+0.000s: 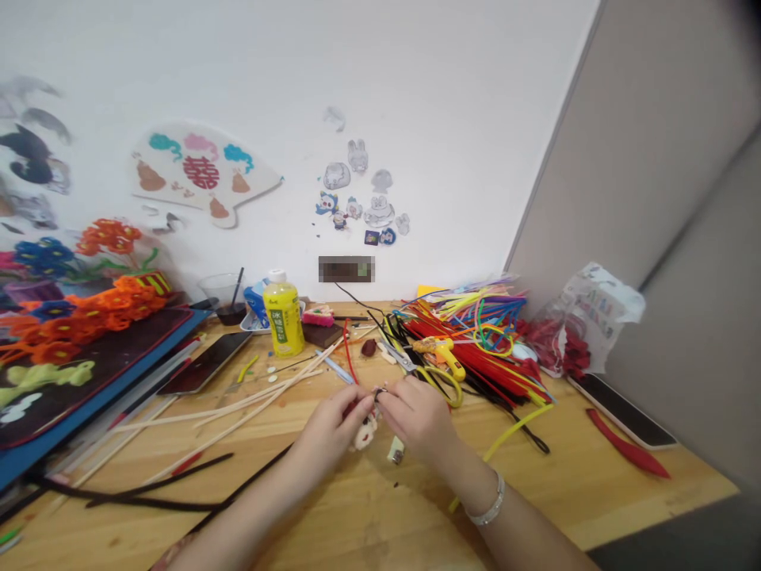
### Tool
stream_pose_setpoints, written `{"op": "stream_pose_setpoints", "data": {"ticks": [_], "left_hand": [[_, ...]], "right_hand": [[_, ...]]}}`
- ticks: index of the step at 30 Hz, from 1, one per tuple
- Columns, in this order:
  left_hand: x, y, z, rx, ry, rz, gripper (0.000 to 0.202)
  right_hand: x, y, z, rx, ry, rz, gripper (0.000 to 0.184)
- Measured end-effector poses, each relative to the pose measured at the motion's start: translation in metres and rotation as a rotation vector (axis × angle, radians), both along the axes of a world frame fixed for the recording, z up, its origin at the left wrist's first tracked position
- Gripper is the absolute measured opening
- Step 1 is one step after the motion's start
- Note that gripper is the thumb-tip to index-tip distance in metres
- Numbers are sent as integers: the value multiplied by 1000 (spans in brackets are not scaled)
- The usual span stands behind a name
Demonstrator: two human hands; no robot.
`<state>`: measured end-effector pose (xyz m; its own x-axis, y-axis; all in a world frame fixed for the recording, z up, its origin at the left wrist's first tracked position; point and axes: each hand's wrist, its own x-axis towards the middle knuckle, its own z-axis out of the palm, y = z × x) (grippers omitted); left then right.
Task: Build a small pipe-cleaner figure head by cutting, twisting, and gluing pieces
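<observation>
My left hand (334, 424) and my right hand (418, 415) meet over the middle of the wooden table (369, 515). Both are pinched on a small white and red pipe-cleaner figure (365, 428) held between them. A dark bit of wire shows at the fingertips. A silver bracelet (491, 507) circles my right wrist. A small pale piece (395, 454) lies on the table just under my right hand.
A heap of coloured pipe cleaners (481, 333) and yellow-handled scissors (440, 381) lie behind my right hand. A yellow bottle (284, 317), a phone (208, 361), long white sticks (250, 396) and black pipe cleaners (154, 484) lie to the left. Orange flower crafts (89, 317) sit at far left.
</observation>
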<state>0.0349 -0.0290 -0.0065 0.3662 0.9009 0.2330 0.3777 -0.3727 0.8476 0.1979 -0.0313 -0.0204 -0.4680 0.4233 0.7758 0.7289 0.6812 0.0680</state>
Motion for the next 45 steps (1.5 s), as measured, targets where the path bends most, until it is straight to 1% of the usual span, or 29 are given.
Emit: {"op": "stream_pose_setpoints", "data": {"ticks": [1, 2, 3, 4, 7, 10, 16, 19, 22, 24, 27, 34, 38, 45], "left_hand": [[0, 1, -1, -19, -8, 1, 26], [0, 1, -2, -31, -17, 4, 26], [-1, 1, -2, -36, -24, 8, 26], [-1, 2, -2, -34, -29, 11, 25], [-3, 2, 0, 4, -13, 12, 24], [-3, 0, 3, 62, 31, -1, 24], [-3, 0, 4, 120, 70, -4, 23], [-9, 5, 4, 145, 60, 60, 28], [-15, 11, 3, 148, 15, 129, 32], [-17, 14, 3, 126, -26, 149, 34], [-16, 13, 4, 78, -63, 164, 34], [-13, 6, 12, -18, -115, 123, 24], [-16, 4, 16, -52, -125, 117, 25], [-19, 8, 14, -98, -178, 99, 27]], "right_hand": [[0, 0, 0, 52, -40, -20, 23], [1, 0, 0, 73, -59, -24, 23], [1, 0, 0, 58, -59, -9, 22], [1, 0, 1, 11, -36, 17, 20], [0, -3, 3, -232, 157, 112, 15], [-4, -4, 3, -467, 373, 169, 11], [-10, 2, -4, -753, 642, 245, 10], [-12, 2, -6, -921, 789, 312, 10], [-17, 1, -9, -1062, 843, 365, 13], [-22, -1, -11, -1095, 848, 380, 13], [-27, -2, -13, -1093, 860, 399, 11], [-24, 1, -14, -1097, 895, 377, 10], [-24, 2, -16, -1098, 901, 376, 12], [-23, 2, -12, -1127, 927, 432, 14]]}}
